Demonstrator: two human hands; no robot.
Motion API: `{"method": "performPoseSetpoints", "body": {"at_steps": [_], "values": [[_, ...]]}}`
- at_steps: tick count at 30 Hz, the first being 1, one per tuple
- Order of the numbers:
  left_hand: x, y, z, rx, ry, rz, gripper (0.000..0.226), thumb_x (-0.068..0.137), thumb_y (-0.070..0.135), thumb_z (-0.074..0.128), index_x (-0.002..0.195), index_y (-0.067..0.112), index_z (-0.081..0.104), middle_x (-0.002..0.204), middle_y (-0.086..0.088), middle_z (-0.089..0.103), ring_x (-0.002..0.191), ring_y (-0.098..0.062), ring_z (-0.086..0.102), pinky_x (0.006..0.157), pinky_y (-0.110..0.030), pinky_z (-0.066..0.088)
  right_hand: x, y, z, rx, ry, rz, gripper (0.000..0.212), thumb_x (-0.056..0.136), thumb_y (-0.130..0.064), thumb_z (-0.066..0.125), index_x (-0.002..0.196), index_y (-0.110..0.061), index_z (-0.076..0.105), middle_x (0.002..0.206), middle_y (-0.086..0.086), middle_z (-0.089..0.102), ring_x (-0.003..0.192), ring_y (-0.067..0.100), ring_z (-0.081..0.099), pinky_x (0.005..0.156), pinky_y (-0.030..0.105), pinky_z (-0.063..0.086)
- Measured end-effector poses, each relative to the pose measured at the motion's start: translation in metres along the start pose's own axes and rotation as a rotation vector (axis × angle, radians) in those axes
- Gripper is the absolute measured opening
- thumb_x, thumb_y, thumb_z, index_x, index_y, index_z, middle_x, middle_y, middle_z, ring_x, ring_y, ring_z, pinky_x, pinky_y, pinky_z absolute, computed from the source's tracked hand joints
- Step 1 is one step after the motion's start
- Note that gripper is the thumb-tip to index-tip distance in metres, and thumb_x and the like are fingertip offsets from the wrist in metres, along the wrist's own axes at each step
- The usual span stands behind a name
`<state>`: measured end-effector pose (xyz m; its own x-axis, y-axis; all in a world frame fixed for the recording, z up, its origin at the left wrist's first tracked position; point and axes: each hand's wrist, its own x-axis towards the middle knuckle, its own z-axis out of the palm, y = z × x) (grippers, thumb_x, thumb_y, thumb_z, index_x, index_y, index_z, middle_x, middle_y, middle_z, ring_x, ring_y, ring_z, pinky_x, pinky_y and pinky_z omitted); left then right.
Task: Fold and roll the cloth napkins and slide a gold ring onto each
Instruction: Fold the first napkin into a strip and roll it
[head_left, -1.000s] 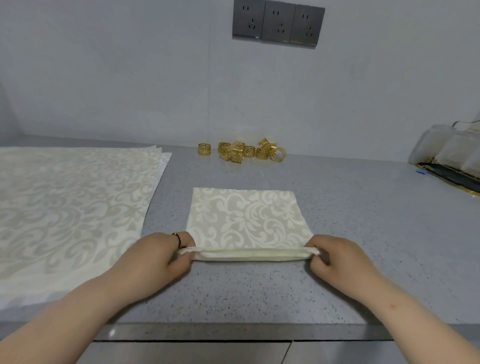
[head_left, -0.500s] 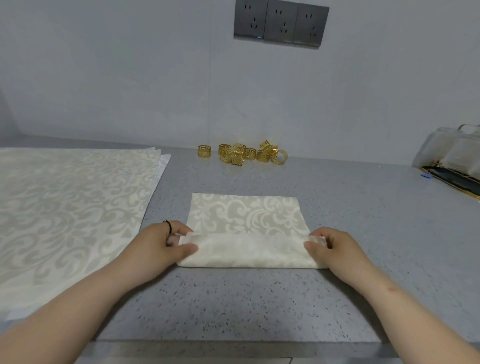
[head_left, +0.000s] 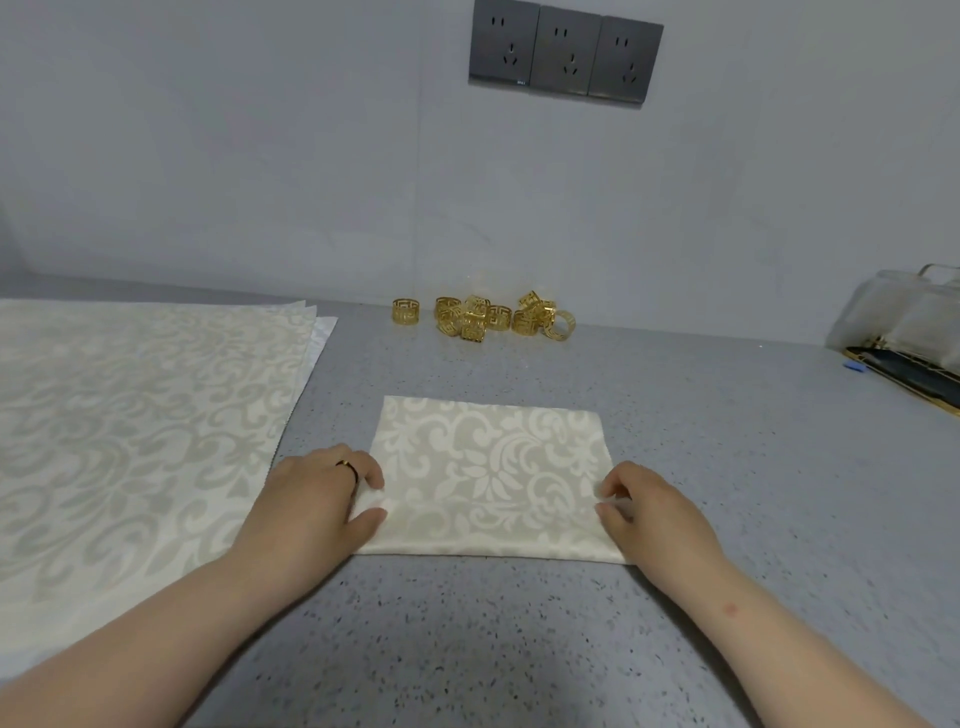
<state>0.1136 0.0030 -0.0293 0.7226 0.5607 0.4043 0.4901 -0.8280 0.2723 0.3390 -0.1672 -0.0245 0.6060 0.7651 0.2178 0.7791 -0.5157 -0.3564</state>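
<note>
The folded napkin (head_left: 493, 478) lies on the counter (head_left: 727, 467), left hand (head_left: 317, 499) gripping its left end, right hand (head_left: 649, 512) its right. The napkin stack (head_left: 130, 441) lies left; the rings (head_left: 483, 319) sit behind, near the wall (head_left: 260, 156).

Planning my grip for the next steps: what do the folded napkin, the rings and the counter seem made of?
The folded napkin: woven cloth, cream damask with a faint sheen, judging by the scroll pattern and soft fold. The rings: probably metal, shiny gold finish, cut-out fretwork; plated or solid, cannot tell. The counter: hard grey speckled stone or composite, dull finish.
</note>
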Motion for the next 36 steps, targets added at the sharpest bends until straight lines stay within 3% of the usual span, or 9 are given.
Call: {"method": "performPoseSetpoints", "body": {"at_steps": [4, 8, 11, 14, 18, 24, 28, 32, 36], "values": [[0.005, -0.008, 0.000, 0.091, 0.099, 0.310, 0.012, 0.062, 0.026, 0.065, 0.073, 0.024, 0.059, 0.084, 0.016, 0.041, 0.072, -0.006, 0.038, 0.058, -0.013, 0.025, 0.000, 0.007, 0.007, -0.129, 0.238, -0.276, 0.011, 0.070, -0.001, 0.066, 0.070, -0.009, 0.059, 0.080, 0.005, 0.059, 0.052, 0.011, 0.046, 0.044, 0.009, 0.022], [0.007, -0.014, 0.004, 0.106, 0.045, 0.508, 0.039, 0.089, 0.027, 0.039, 0.067, 0.019, 0.071, 0.074, 0.010, 0.065, 0.078, -0.006, 0.046, 0.072, -0.017, 0.035, -0.001, 0.011, 0.009, -0.188, 0.239, -0.544, 0.015, 0.069, -0.007, 0.055, 0.055, -0.013, 0.056, 0.057, -0.002, 0.054, 0.055, 0.008, 0.041, 0.045, 0.016, 0.031], [0.002, -0.019, 0.004, 0.094, 0.006, 0.501, 0.068, 0.099, 0.037, 0.013, 0.073, 0.022, 0.074, 0.073, 0.015, 0.069, 0.080, -0.003, 0.049, 0.070, -0.015, 0.042, -0.004, 0.023, 0.007, -0.087, 0.141, -0.613, 0.018, 0.078, -0.019, 0.042, 0.072, -0.020, 0.059, 0.066, -0.007, 0.061, 0.062, 0.004, 0.045, 0.050, 0.013, 0.041], [-0.005, -0.025, 0.001, 0.078, -0.042, 0.428, 0.068, 0.095, 0.054, 0.011, 0.082, 0.029, 0.073, 0.086, 0.023, 0.068, 0.092, 0.003, 0.050, 0.065, -0.004, 0.044, -0.011, 0.032, -0.001, -0.011, 0.026, -0.615, 0.041, 0.093, -0.046, 0.034, 0.090, -0.021, 0.067, 0.084, -0.014, 0.066, 0.087, 0.001, 0.049, 0.083, -0.004, 0.033], [-0.012, -0.024, -0.005, 0.075, -0.145, 0.381, 0.048, 0.080, 0.059, 0.036, 0.096, 0.028, 0.070, 0.095, 0.020, 0.068, 0.103, 0.002, 0.047, 0.075, 0.000, 0.038, -0.025, 0.031, -0.016, 0.068, -0.224, -0.399, 0.074, 0.060, -0.087, 0.030, 0.119, -0.043, 0.042, 0.111, -0.040, 0.035, 0.104, -0.024, 0.034, 0.089, -0.010, 0.017], [-0.004, -0.022, -0.010, 0.075, -0.138, 0.345, 0.050, 0.060, 0.037, 0.034, 0.099, 0.035, 0.066, 0.093, 0.025, 0.065, 0.101, 0.005, 0.047, 0.061, 0.008, 0.032, -0.015, 0.027, -0.016, -0.020, -0.184, -0.367, 0.041, 0.088, -0.016, 0.050, 0.128, -0.026, 0.048, 0.121, -0.015, 0.050, 0.110, -0.002, 0.042, 0.083, -0.004, 0.024], [0.008, -0.018, -0.014, -0.169, -0.260, 0.092, 0.044, 0.054, 0.052, 0.024, 0.088, 0.053, 0.052, 0.091, 0.034, 0.060, 0.096, 0.012, 0.050, 0.075, -0.005, 0.041, -0.006, 0.018, -0.021, 0.106, -0.150, -0.246, 0.027, 0.085, -0.008, 0.050, 0.100, -0.028, 0.061, 0.094, -0.010, 0.063, 0.089, 0.002, 0.055, 0.072, 0.007, 0.037], [0.027, -0.017, -0.016, -0.469, -0.286, -0.113, 0.008, 0.071, 0.042, 0.059, 0.068, 0.043, 0.066, 0.074, 0.032, 0.063, 0.073, 0.007, 0.059, 0.062, -0.005, 0.041, 0.008, 0.014, -0.027, 0.343, -0.190, -0.089, 0.031, 0.086, -0.006, 0.048, 0.077, -0.033, 0.057, 0.077, -0.011, 0.061, 0.066, 0.001, 0.053, 0.060, 0.010, 0.040], [0.042, -0.021, -0.005, -0.571, -0.228, -0.257, 0.031, 0.087, 0.021, 0.062, 0.057, 0.018, 0.054, 0.041, 0.014, 0.050, 0.043, 0.002, 0.044, 0.046, -0.008, 0.032, 0.024, 0.014, -0.029, 0.534, -0.239, 0.041, 0.023, 0.089, -0.007, 0.048, 0.076, -0.023, 0.060, 0.080, -0.006, 0.058, 0.073, 0.008, 0.051, 0.064, 0.015, 0.038]]}}
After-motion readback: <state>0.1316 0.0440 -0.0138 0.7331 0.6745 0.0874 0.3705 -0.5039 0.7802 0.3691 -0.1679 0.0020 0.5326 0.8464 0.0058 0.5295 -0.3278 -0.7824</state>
